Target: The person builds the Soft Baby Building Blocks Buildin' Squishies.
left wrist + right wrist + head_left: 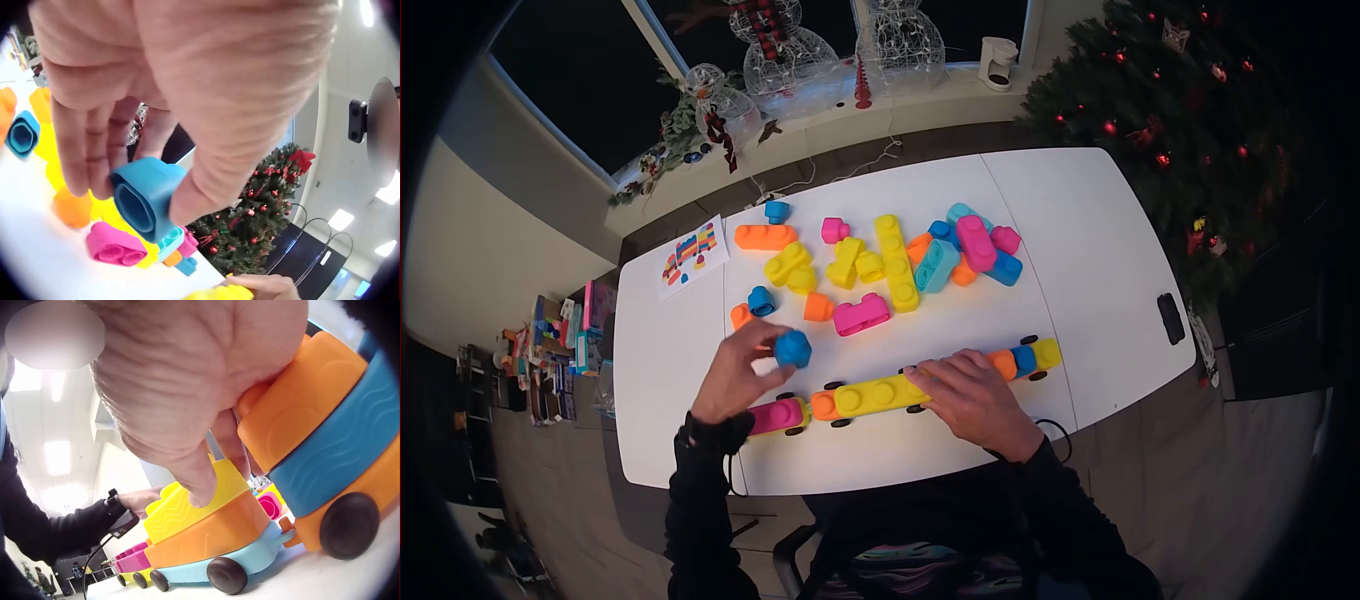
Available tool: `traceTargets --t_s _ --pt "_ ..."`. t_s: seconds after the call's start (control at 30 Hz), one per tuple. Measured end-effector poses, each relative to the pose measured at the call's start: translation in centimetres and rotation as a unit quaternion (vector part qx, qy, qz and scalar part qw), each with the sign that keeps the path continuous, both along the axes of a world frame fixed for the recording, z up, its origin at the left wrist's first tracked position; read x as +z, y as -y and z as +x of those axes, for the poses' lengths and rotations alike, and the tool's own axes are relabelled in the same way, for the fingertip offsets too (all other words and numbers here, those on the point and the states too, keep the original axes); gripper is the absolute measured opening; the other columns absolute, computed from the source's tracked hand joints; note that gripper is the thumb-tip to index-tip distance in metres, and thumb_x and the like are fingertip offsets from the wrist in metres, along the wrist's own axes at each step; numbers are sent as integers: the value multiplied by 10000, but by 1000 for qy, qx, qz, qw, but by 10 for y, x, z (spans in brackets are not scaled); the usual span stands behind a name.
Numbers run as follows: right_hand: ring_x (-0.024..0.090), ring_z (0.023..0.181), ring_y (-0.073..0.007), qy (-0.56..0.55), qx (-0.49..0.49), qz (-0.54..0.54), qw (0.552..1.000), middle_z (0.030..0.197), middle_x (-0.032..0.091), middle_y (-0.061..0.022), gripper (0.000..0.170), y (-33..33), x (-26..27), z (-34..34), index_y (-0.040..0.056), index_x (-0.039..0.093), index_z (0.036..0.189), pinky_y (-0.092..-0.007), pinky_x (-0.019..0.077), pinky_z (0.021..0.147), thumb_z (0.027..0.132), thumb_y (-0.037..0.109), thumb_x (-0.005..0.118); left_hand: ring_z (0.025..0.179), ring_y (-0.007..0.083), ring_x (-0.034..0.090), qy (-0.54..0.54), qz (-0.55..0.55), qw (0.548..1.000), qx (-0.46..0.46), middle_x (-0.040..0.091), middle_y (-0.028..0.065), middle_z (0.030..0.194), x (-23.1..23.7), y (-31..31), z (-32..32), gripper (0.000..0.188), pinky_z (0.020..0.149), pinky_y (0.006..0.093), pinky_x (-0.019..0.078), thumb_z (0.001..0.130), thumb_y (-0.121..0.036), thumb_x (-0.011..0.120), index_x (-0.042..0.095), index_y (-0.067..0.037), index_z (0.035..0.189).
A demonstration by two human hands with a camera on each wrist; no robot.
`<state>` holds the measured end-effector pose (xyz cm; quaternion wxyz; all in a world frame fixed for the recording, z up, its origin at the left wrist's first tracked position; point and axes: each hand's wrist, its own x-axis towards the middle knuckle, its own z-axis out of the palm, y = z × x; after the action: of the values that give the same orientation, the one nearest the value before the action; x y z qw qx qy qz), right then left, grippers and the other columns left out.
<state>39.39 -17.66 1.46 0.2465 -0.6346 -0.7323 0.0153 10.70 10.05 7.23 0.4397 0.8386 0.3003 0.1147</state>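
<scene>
My left hand (735,378) pinches a small blue toy building block (793,349) between thumb and fingers, raised above the white table; its hollow underside shows in the left wrist view. My right hand (978,402) grips the right end of a long yellow block (865,397), thumb on its near side. This block sits on an orange block (212,534) over a light blue wheeled base (253,556). Hooked behind it is a wagon with a magenta block (776,416). At the other end, a wagon carries an orange block (303,400) over a blue block (337,465).
Loose blocks lie across the table's middle, among them a magenta block (862,315), a long yellow block (897,262) and a mixed pile with a teal block (937,266). A printed picture sheet (693,256) lies far left. A black case (1170,318) is near the right edge.
</scene>
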Motion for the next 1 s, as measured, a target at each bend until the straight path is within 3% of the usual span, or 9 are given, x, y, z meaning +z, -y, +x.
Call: traceTargets --t_s 0.1,0.2,0.3,0.47,0.53,0.57,0.83,0.93,1.0 --pt "683 1282 -252 4 2 -2 1000 1370 730 -79 553 -1 2 0 87 706 1536 -466 475 1181 1011 201 839 1265 245 768 28 -71 996 -49 737 113 1370 1 35 -15 553 1227 409 598 881 47 846 706 2 1414" --pt "681 1281 -254 13 6 8 1000 1383 730 -83 566 -2 1 0 82 704 1539 -467 477 1177 1004 199 845 1077 208 798 -23 1 997 -76 796 100 1311 -9 55 -19 543 1013 340 655 901 24 846 721 -48 1425" --pt "676 1313 -248 10 2 -16 1000 1431 728 -59 615 -1 1 1 96 718 1528 -454 481 1180 957 221 909 1236 266 809 -73 -17 996 -51 818 121 1362 -12 60 -19 540 1118 368 642 891 33 850 731 -39 1412" --pt "676 1281 -256 -8 8 -9 1000 1405 727 -84 610 -1 1 2 72 688 1559 -461 482 1165 988 198 858 1223 301 822 -64 11 996 -59 817 126 1388 -15 59 -19 555 1103 382 650 870 53 839 728 -34 1406" --pt "675 1282 -256 -11 11 -11 1000 1409 727 -83 618 -1 1 1 73 685 1565 -459 482 1165 986 198 860 919 279 793 -15 62 994 -92 820 127 1348 -24 56 -23 557 884 357 657 892 34 841 697 -53 1423" --pt "674 1283 -257 -8 12 -12 1000 1412 726 -83 621 -1 1 1 73 684 1568 -458 482 1167 986 198 861 919 279 793 -16 62 994 -91 820 127 1348 -24 56 -25 557 884 357 657 892 34 841 697 -53 1423" --pt "673 1298 -254 3 11 -15 1000 1413 733 -85 603 -2 3 1 71 688 1565 -449 481 1180 998 188 853 1074 373 810 -5 72 992 -107 807 156 1378 -12 64 -22 541 961 413 658 925 -101 957 717 -26 1404" --pt "673 1308 -254 8 12 -22 1000 1412 735 -87 591 -3 4 1 71 691 1561 -451 479 1188 1003 187 850 1210 358 806 -39 41 996 -72 811 151 1397 -19 65 -25 579 1060 407 647 891 -156 1006 752 -27 1395" --pt "671 1315 -256 9 11 -22 1000 1416 733 -87 590 -3 5 1 71 689 1564 -454 479 1192 1008 190 848 1192 357 810 -45 42 996 -60 814 160 1380 -15 73 -20 565 1048 406 650 897 -154 1001 754 -19 1387"
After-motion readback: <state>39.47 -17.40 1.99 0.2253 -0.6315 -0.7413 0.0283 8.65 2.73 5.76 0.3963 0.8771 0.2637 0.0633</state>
